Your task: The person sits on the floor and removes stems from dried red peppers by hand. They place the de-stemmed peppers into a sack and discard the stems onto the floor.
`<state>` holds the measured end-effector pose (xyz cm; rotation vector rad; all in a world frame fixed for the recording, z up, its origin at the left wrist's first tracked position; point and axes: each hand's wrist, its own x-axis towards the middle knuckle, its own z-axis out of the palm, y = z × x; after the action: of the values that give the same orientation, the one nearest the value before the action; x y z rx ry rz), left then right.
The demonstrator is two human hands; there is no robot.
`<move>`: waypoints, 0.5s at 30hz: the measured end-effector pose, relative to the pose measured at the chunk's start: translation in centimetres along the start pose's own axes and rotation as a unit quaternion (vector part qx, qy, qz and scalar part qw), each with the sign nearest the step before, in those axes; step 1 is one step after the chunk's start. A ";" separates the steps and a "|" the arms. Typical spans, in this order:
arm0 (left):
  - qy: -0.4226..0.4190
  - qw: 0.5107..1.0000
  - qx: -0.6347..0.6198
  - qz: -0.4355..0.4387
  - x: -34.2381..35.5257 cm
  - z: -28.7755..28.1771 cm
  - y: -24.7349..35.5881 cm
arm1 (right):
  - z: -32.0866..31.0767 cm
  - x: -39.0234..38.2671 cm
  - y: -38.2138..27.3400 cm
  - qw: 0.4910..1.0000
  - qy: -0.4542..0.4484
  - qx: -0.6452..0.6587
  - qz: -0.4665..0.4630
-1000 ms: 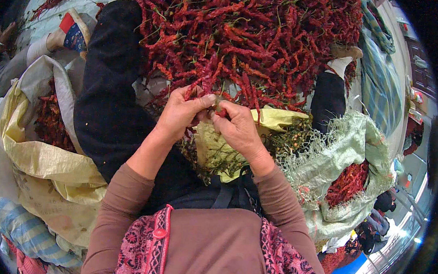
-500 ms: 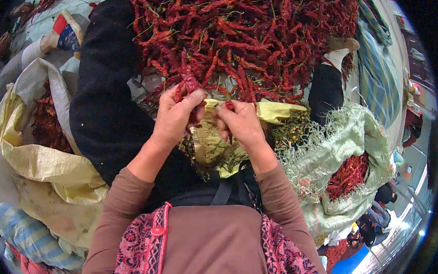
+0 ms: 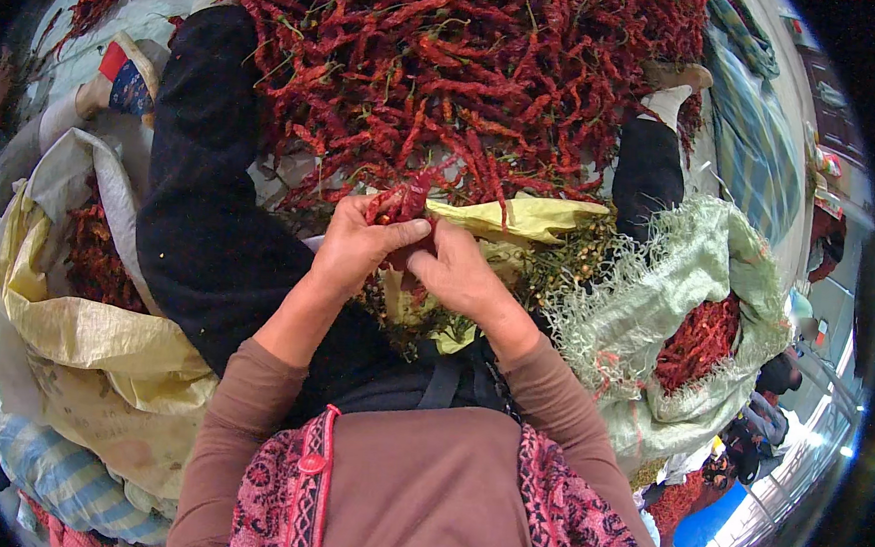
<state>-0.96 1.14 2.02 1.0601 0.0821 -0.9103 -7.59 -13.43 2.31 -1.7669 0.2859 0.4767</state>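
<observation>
Head: left hand [image 3: 352, 248] grips chillies [image 3: 414, 200], right hand [image 3: 465, 275] curls, hold hidden — cream sack [image 3: 118, 342] bears faint print [image 3: 100, 421].

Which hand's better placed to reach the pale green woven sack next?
Probably the right hand: it's nearer the pale green woven sack, on that same side. The left hand is farther away and holds dried red chili peppers.

Watching from my remote feed, I see grey floor [image 3: 836, 308] bending along the right rim, with a dark brown panel [image 3: 830, 112] above it. Lower right, I make out metal rails [image 3: 837, 381], strong white glare and a flat blue patch [image 3: 708, 526]. Pale sheeting [image 3: 92, 24] lies upper left.
</observation>
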 end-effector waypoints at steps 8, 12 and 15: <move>-0.068 0.996 0.018 -0.054 -0.1 -0.8 0.0 | -2.9 -1.1 -4.0 0.985 0.067 0.151 0.038; -0.087 0.993 0.055 -0.061 -0.2 -0.2 -0.6 | -2.8 -1.2 -2.5 0.972 0.102 0.205 0.057; -0.041 0.996 0.059 -0.056 0.0 0.4 -0.8 | -1.4 -1.1 -2.6 0.978 0.191 0.019 -0.078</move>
<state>-1.61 0.71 1.63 1.1356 0.0198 -1.0688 -7.16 -14.20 5.32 -1.8207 0.4186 0.0144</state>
